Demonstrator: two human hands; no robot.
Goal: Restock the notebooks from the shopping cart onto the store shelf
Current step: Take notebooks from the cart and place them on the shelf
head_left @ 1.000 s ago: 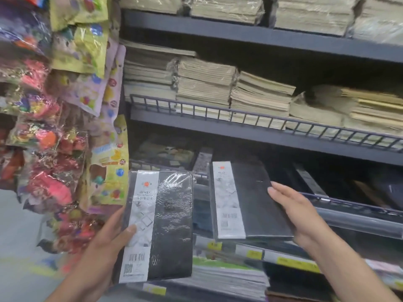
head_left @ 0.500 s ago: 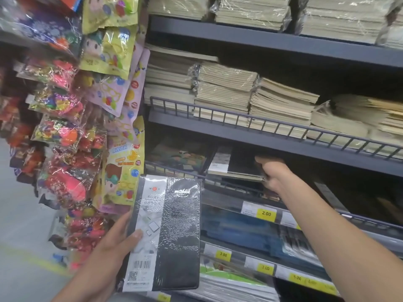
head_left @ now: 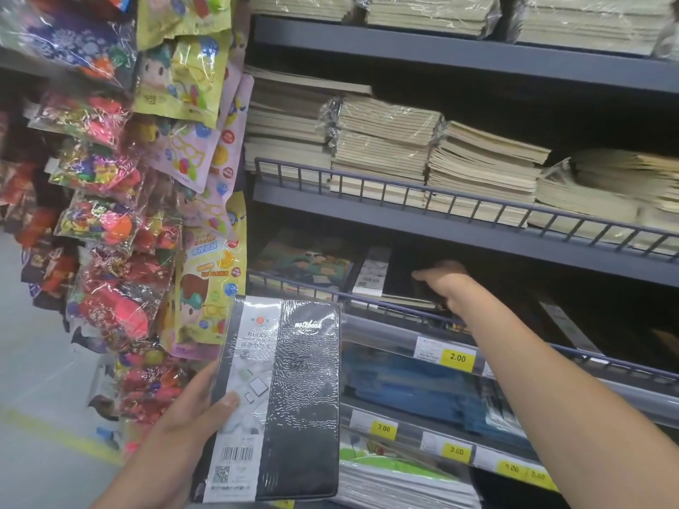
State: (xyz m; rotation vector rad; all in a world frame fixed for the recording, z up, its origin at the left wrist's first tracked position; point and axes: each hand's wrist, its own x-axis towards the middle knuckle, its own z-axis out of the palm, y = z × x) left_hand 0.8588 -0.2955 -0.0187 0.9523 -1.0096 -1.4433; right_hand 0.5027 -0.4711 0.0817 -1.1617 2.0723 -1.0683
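Left hand (head_left: 191, 416) grips a wrapped notebook (head_left: 290, 398) below the shelf (head_left: 382, 336); right hand (head_left: 444, 281) lies on a second notebook (head_left: 397, 279) on that shelf, grip hidden

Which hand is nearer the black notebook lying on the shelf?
Right. The right hand touches the shelved notebook; the left hand is lower left, gripping a second wrapped notebook.

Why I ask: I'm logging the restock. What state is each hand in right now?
Left hand: holds the wrapped black notebook.
Right hand: on the shelved notebook; grip cannot be told.
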